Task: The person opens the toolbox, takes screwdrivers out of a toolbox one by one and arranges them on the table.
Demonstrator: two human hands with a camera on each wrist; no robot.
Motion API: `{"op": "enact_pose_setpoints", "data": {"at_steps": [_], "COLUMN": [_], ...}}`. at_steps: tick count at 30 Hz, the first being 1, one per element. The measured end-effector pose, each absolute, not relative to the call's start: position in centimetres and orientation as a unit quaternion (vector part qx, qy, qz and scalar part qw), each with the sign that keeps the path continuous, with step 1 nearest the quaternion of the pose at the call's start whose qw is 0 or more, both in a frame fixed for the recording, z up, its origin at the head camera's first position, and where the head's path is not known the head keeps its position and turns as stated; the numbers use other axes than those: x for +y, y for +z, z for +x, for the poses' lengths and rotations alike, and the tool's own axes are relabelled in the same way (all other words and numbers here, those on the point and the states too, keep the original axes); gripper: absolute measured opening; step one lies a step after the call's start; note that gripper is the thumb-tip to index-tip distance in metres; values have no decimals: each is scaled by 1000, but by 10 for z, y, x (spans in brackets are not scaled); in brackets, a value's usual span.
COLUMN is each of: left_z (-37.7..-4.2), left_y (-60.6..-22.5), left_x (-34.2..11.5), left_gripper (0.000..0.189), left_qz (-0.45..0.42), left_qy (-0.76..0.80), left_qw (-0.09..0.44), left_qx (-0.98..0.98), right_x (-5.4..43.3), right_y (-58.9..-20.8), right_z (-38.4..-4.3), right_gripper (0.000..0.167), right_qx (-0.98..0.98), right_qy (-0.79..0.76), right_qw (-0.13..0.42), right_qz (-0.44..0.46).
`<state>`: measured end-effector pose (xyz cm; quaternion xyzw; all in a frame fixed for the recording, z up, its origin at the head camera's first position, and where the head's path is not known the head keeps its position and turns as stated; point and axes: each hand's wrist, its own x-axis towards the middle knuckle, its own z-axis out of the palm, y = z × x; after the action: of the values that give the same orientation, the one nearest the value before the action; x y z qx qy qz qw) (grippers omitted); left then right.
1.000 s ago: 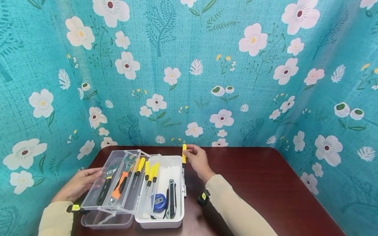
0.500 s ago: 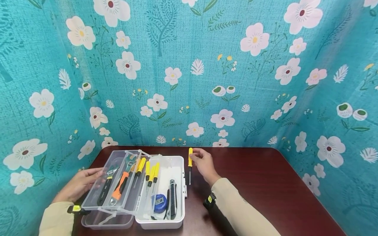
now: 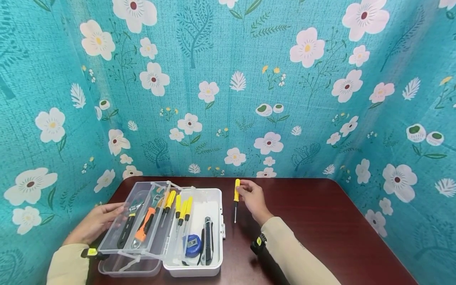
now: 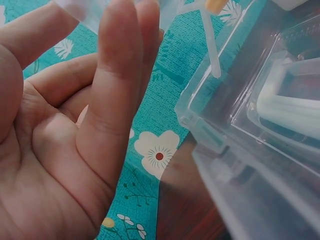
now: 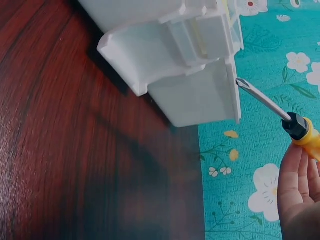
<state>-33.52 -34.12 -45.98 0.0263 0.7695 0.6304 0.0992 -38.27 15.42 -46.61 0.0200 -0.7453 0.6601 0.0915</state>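
My right hand pinches a screwdriver by its yellow handle, tip down, just right of the toolbox. In the right wrist view its bare metal shaft ends in a cross-shaped tip beside the toolbox's white latch side. The left hand holds the left edge of the raised clear tray, some fingertips showing through the plastic. Inside that tray lie an adjustable wrench, an orange-handled tool and yellow-handled screwdrivers.
Several more yellow screwdrivers lean in the toolbox's clear section. A blue tape measure and a utility knife lie in the white base. Beneath the tray is the opened clear lid. Dark table extends right; flowered cloth hangs behind.
My right hand has carried the screwdriver rightward and slightly down, from the toolbox's right edge to over the table beside it. The left hand and tray stay where they were.
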Motion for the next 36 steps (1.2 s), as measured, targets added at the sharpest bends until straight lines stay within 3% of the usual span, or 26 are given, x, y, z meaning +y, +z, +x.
{"op": "enact_pose_setpoints", "data": {"at_steps": [36], "left_z": [-334], "left_y": [-460], "left_x": [-342], "left_gripper": [62], "left_qz": [35], "left_qy": [634], "left_qw": [104], "left_qx": [766], "right_x": [192], "right_y": [-512], "right_z": [-382], "right_gripper": [28], "right_qx": [-767], "right_qy": [635], "right_qw": [89], "right_qz": [-24]}}
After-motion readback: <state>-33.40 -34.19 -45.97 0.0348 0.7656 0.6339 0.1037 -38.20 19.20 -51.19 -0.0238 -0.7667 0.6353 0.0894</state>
